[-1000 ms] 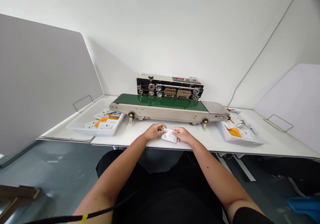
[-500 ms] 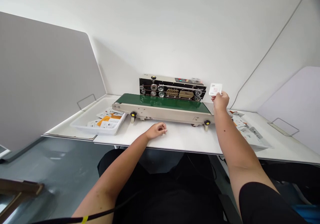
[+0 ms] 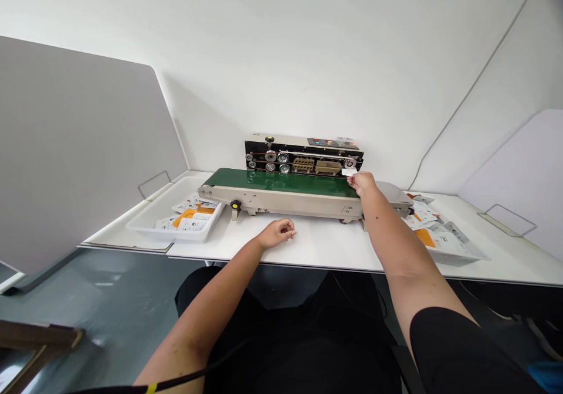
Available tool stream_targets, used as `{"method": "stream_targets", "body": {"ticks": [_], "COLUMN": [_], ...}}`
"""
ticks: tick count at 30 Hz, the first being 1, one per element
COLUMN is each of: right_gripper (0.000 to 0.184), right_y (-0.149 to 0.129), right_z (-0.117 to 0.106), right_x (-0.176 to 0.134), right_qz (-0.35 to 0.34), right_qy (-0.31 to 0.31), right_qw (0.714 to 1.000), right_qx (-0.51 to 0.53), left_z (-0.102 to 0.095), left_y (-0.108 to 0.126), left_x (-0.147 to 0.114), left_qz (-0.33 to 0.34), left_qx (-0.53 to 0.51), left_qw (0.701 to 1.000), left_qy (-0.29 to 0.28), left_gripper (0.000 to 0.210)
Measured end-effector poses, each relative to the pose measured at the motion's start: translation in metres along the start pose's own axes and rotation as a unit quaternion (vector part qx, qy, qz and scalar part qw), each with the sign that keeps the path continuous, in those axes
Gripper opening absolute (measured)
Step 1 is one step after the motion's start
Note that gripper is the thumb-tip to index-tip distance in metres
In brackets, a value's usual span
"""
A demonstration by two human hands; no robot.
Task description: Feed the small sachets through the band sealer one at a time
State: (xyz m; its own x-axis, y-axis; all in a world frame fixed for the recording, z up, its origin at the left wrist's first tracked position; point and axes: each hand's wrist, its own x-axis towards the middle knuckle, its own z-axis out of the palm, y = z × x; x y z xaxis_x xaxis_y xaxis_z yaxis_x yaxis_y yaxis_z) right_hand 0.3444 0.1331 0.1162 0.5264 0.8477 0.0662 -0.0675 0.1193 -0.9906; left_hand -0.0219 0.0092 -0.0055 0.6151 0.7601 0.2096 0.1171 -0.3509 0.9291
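Observation:
My right hand [image 3: 363, 182] pinches a small white packet [image 3: 349, 172] at the right end of the sealing machine [image 3: 303, 156], by its rollers. The packet is tilted nearly edge-on, so its print hardly shows. Below the hand runs the green conveyor belt [image 3: 281, 182]. On the white table in front of the belt rests my left hand [image 3: 277, 233], its fingers curled loosely in toward the thumb with nothing visible in them.
To the left stands a clear plastic bin [image 3: 149, 228] with white and orange packets. Another bin [image 3: 466, 256] of packets is at the right, partly behind my forearm. Grey partitions [image 3: 83, 148] flank the table, and a white wall rises behind.
My right hand has moved left and slightly down with the packet, from beyond the machine's right end to its rollers. The packet has tipped from face-on to nearly edge-on. My left hand stays put.

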Motion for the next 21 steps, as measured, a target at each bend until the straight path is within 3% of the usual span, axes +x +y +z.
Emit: {"method": "stream_targets", "body": {"ticks": [6,10,13,17,21], "right_gripper": [0.017,0.014,0.012,0.037,0.046], "right_y": [-0.005,-0.01,-0.009,-0.004,-0.003], "right_z": [0.017,0.027,0.019,-0.03,-0.123], "right_x": [-0.012,-0.025,-0.038,-0.052,-0.057], "right_qz": [0.067,0.049,0.008,-0.143,-0.269], "right_qy": [-0.014,-0.012,0.016,0.096,0.211], "right_qw": [0.998,0.999,0.999,0.98,0.91], "right_qx": [-0.011,-0.02,-0.028,-0.104,-0.235], "left_z": [0.001,0.001,0.0,0.0,0.0], "left_y": [0.005,0.005,0.003,0.0,-0.001], "left_x": [0.001,0.0,-0.001,-0.001,0.0], "left_qz": [-0.002,-0.004,0.001,0.006,0.011], "left_qx": [0.009,0.024,0.032,0.04,0.047], "left_qw": [1.0,1.0,0.999,0.999,0.999], "left_qy": [0.004,0.009,0.015,0.019,0.016], "left_gripper": [0.04,0.039,0.037,0.035,0.033]}}
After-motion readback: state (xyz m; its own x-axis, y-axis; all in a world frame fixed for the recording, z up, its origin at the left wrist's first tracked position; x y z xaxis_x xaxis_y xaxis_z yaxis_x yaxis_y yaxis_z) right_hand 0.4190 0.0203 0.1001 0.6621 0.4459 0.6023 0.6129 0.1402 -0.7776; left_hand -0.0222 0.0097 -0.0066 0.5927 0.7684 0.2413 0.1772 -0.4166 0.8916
